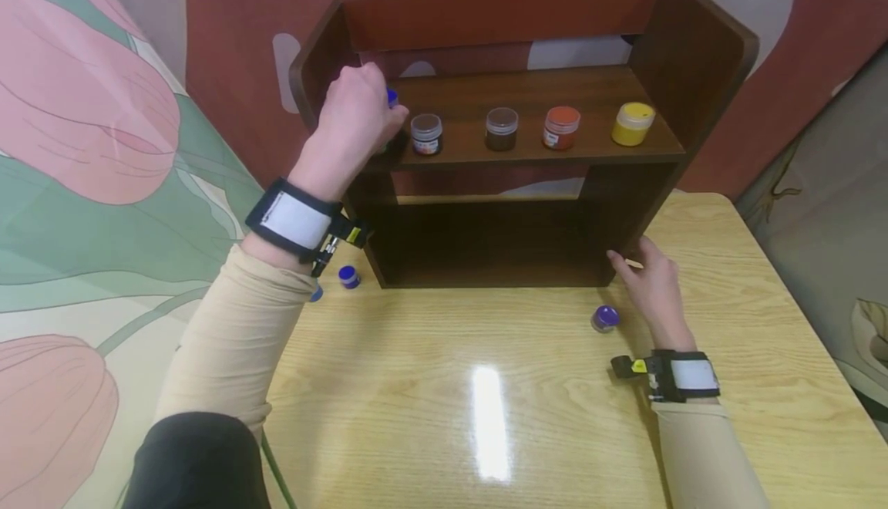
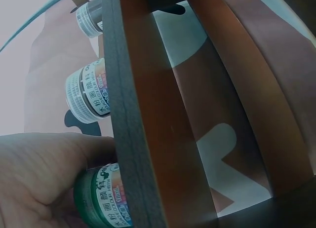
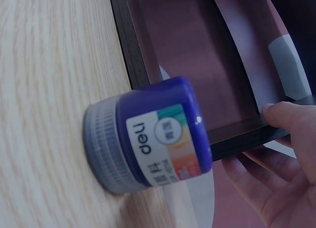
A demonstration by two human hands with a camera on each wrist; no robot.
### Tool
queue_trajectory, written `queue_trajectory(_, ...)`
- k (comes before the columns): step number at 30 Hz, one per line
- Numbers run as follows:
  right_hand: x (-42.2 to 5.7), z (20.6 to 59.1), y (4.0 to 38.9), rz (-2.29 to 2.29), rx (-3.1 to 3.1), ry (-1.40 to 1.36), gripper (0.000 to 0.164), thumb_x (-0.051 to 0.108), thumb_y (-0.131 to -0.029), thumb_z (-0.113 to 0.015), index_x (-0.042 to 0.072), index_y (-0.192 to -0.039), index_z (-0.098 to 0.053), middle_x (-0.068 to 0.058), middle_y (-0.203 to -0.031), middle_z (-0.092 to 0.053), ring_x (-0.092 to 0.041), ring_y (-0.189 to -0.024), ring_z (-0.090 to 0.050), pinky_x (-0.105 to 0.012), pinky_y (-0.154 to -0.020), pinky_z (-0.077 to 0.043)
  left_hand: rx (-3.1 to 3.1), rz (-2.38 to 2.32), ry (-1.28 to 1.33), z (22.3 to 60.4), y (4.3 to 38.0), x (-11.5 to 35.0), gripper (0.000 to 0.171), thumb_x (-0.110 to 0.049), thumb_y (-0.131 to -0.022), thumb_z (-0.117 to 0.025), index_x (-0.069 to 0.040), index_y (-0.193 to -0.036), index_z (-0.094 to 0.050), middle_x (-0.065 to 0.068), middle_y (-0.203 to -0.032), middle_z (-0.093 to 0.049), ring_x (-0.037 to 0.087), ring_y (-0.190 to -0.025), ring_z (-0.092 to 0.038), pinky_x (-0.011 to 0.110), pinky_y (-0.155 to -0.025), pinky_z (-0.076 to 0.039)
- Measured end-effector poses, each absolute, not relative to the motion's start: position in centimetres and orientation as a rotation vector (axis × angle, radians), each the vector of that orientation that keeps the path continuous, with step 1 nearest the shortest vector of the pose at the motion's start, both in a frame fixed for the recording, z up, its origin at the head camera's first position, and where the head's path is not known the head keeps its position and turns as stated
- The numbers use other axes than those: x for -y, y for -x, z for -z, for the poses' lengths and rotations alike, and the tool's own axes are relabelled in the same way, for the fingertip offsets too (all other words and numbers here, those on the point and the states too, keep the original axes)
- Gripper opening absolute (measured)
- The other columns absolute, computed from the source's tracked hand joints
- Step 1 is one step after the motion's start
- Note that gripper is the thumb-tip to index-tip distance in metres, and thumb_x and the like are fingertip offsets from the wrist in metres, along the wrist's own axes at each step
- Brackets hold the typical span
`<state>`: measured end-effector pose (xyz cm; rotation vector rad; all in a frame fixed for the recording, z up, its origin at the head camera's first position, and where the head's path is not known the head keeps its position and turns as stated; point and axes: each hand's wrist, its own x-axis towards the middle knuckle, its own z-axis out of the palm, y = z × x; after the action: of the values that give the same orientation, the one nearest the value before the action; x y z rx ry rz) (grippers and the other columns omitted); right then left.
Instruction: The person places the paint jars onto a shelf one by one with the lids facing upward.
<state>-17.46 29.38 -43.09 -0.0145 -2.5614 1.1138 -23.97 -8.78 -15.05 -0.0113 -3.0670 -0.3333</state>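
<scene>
My left hand (image 1: 357, 112) grips a paint jar at the left end of the upper board of a dark wooden shelf (image 1: 513, 160). A blue part (image 1: 392, 98) shows beside the thumb, and a green paint jar (image 2: 106, 198) stands against the fingers; I cannot tell which of them is held. My right hand (image 1: 648, 281) pinches the shelf's lower right side panel, thumb on one face and fingers on the other. Near that hand, a purple paint jar (image 1: 606, 318) stands on the table, large in the right wrist view.
Along the upper board stand a black jar (image 1: 426, 135), a brown jar (image 1: 501, 129), an orange-red jar (image 1: 561, 127) and a yellow jar (image 1: 633, 123). Left of the shelf, a blue jar (image 1: 349, 277) sits on the wooden table (image 1: 388, 385); another blue one (image 1: 316, 294) is partly hidden by the wrist strap.
</scene>
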Motion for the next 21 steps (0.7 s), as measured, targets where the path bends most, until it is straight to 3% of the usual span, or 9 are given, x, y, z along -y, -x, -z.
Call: queue_trajectory(21, -29.18, 43.24, 17.66, -1.130, 2.577, 0.017, 0.042, 0.032, -0.101, -0.059, 0.000, -0.127, -0.057, -0.027, -0.122, -0.067, -0.045, -0.114, -0.064, -0.052, -0.089, -0.055, 3.086, 0.315, -0.012, 14.84, 23.88, 8.85, 0.055, -0.034, -0.100, -0.053, 0.002, -0.140, -0.042, 0.019, -0.114, -0.062, 0.029, -0.095, -0.070, 0.036, -0.082, -0.063)
